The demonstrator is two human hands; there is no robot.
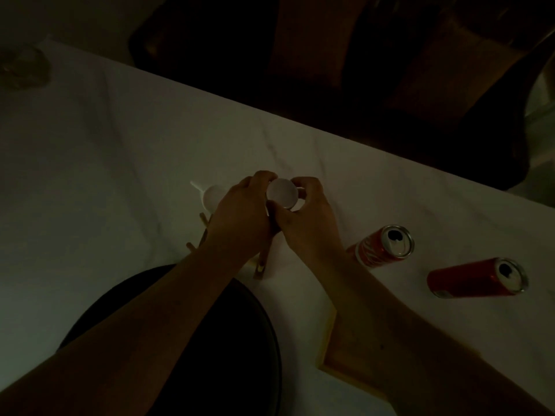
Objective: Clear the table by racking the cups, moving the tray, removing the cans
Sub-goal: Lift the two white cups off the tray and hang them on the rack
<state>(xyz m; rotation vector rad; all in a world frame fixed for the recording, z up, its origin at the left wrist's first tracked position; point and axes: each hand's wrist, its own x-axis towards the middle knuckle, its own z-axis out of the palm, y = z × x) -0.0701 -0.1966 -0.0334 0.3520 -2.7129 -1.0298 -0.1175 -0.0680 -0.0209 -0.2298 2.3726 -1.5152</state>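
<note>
A small white cup [281, 192], bottom up, sits between the fingers of my left hand [240, 214] and my right hand [306, 219], above a wooden cup rack [259, 267] whose pegs show beneath my wrists. Another white cup [211, 196] hangs on the rack just left of my left hand. Two red cans lie on their sides on the white tablecloth to the right: a nearer can [381, 246] beside my right forearm and a farther can [477, 279]. A wooden tray [329, 352] lies partly under my right forearm.
A dark round object [240, 340] lies under my left arm at the table's near edge. Dark wooden chairs [360, 55] stand beyond the far table edge. A glass dish [22, 67] sits at the far left corner. The scene is dim.
</note>
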